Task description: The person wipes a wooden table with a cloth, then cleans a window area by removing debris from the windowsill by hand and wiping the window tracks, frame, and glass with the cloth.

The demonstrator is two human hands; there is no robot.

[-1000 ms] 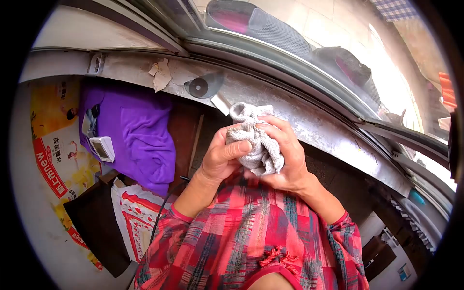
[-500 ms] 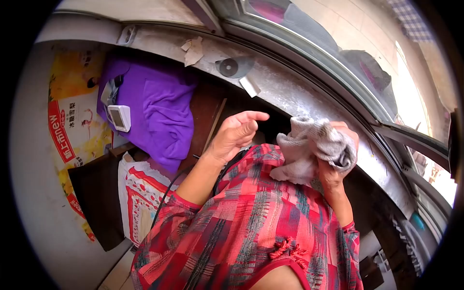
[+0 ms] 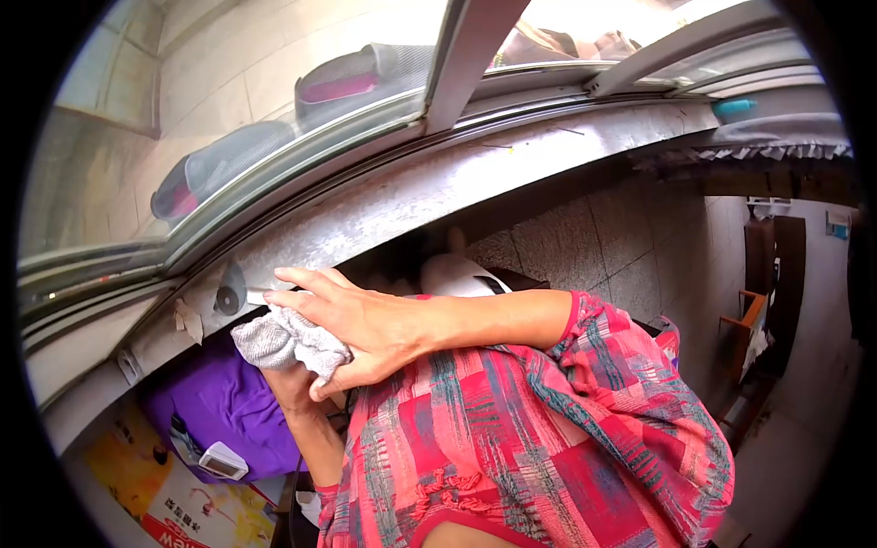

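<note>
A crumpled light-grey knit cloth [image 3: 288,342] is bunched between my two hands at the left of centre. My right hand [image 3: 370,329] lies across its right side, fingers stretched over the top and thumb along the lower edge. Beneath the cloth, my left hand [image 3: 290,385] is wrapped round it from below, its fingers mostly hidden. The sill, with a dark teardrop-shaped item [image 3: 230,290] on it, is just beyond the cloth.
A long sill [image 3: 402,205] runs below the sliding window frame [image 3: 301,190]. Grey mesh shoes [image 3: 352,82] show behind the glass. Purple fabric [image 3: 215,393] carries a white device with a display [image 3: 224,461]. A torn paper scrap [image 3: 188,321] lies on the sill's left part.
My view has swung to the right. The cloth, earlier in my right hand alone, is now between both hands. My left hand, earlier apart with its index finger pointing, is now under it.
</note>
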